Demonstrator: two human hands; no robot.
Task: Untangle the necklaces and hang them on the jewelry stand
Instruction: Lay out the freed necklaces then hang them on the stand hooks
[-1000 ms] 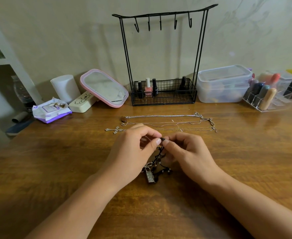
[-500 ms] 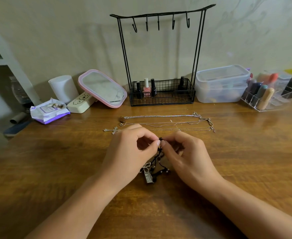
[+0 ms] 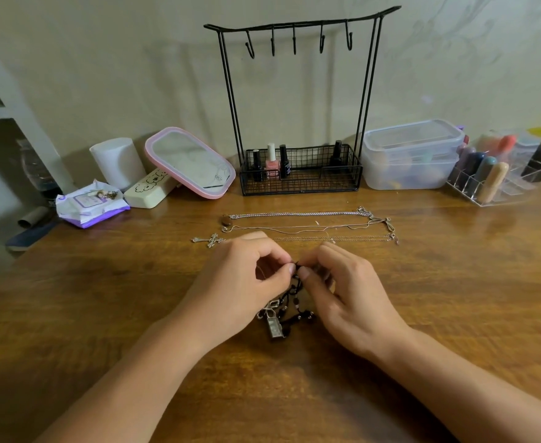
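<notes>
I am pinching the top of a tangled black beaded necklace (image 3: pixel 290 310) between the thumb and forefinger of my left hand (image 3: pixel 240 279), and my right hand (image 3: pixel 347 292) is pinching the same knot from the other side, so my fingertips are nearly meeting above the worktop (image 3: pixel 103 314). The rest of the tangle is hanging down between my palms, and its silver rectangular pendant (image 3: pixel 275 327) is lying on the wood just below them.

Just beyond my knuckles, three silver chains are lying stretched out side by side: a thick chain (image 3: pixel 298 214) farthest from me, a thin chain (image 3: pixel 307 227) in the middle, and nearest me a fine chain with a cross pendant (image 3: pixel 208 240) at its left end.

The black wire jewelry stand (image 3: pixel 298 27) is standing at the back against the wall, its hooks bare, with nail polish bottles (image 3: pixel 271 161) sitting in its base basket. A pink-framed mirror (image 3: pixel 191 163) is leaning to its left, and a clear lidded box (image 3: pixel 411 155) is sitting to its right.
</notes>
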